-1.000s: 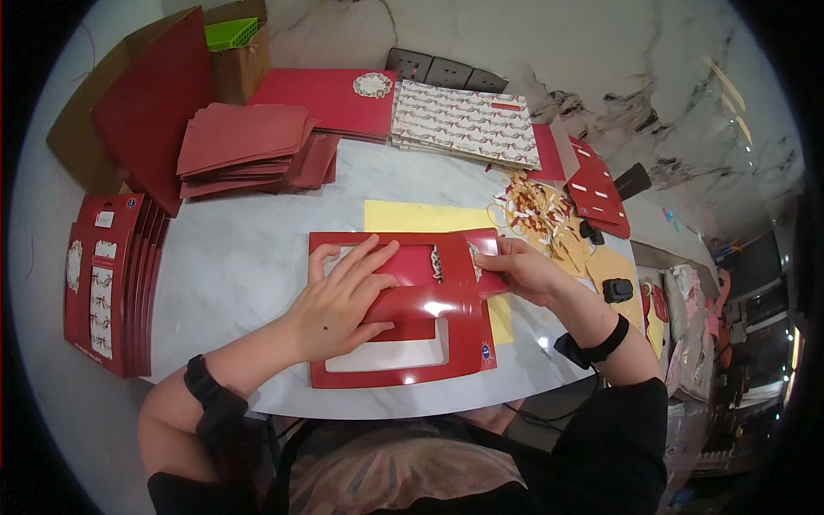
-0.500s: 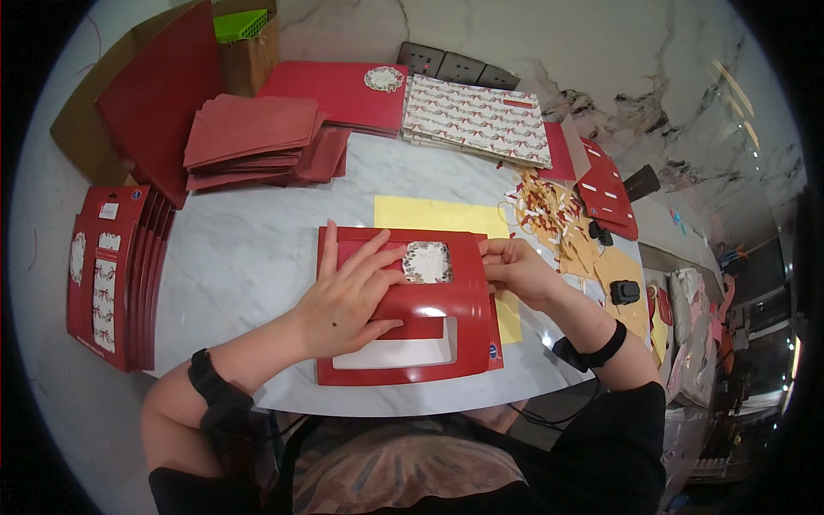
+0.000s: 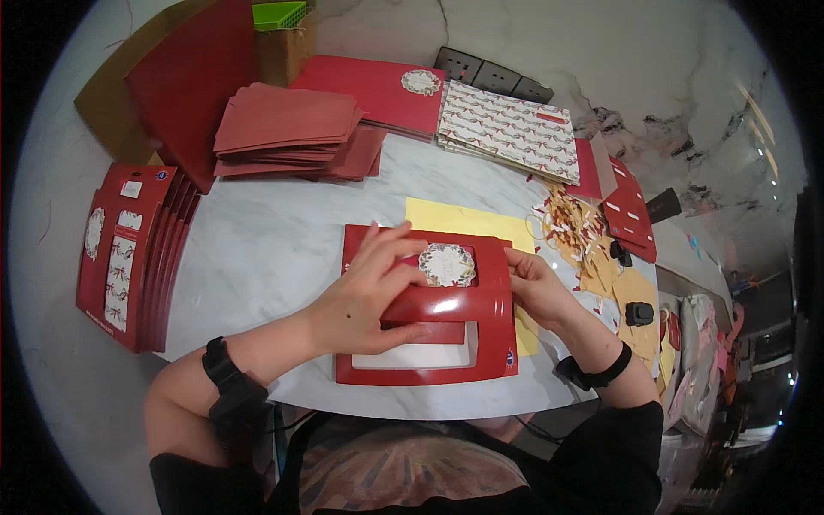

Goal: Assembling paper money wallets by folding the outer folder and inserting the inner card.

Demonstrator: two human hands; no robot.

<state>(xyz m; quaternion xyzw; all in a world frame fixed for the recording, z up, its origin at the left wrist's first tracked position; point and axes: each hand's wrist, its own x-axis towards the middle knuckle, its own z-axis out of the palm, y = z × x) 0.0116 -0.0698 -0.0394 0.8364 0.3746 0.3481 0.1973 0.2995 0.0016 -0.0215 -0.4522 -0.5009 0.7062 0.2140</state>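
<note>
Red windowed card sleeve lies flat at the near table edge, over a yellow sheet. Left hand is spread open, pressing its left half; right hand pinches its right edge. Round wreath label sits between them. Red envelope stack far left, patterned packs far right.

A white marble table stands against a veined marble wall.
</note>
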